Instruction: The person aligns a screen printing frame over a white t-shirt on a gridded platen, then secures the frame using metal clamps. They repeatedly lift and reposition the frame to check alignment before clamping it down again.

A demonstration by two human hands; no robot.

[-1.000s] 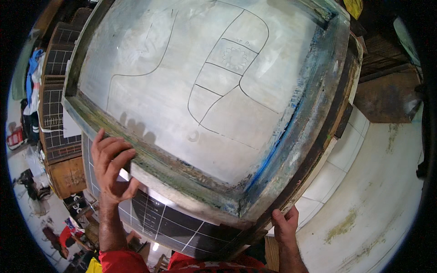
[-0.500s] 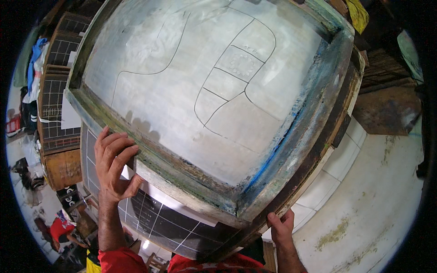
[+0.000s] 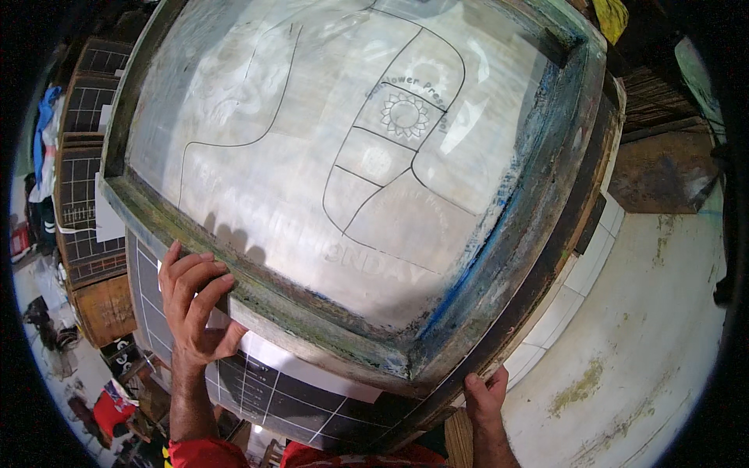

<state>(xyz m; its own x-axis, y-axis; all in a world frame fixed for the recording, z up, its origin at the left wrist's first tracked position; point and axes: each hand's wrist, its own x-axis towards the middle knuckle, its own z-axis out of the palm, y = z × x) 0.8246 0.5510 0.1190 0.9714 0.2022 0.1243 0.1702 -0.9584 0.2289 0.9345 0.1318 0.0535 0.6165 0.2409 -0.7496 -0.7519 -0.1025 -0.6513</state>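
Observation:
A large screen-printing frame point(image 3: 312, 320) of worn, paint-stained wood lies tilted across the view. Its pale mesh point(image 3: 265, 179) carries thin dark curved outlines, a flower-shaped emblem and faint lettering. My left hand point(image 3: 195, 304) grips the near left rail, fingers bent over the top and thumb below. At the near right, my right hand point(image 3: 485, 398) pinches the edge of a dark board point(image 3: 460, 373) beneath the frame, thumb on top; its other fingers are mostly hidden. Under the near rail, a white sheet point(image 3: 296, 363) lies on a black surface with white grid lines point(image 3: 273, 398).
More black gridded panels point(image 3: 86, 183) run along the left, with a wooden box side point(image 3: 105, 312) below them. White tiles point(image 3: 558, 316) and a stained pale surface point(image 3: 624, 343) lie to the right. A yellow cloth point(image 3: 611, 19) hangs at the far right. Clutter covers the floor at lower left.
The frame has shifted slightly left in view, both hands keeping their holds. The flower emblem and pale lettering now show more clearly through the mesh.

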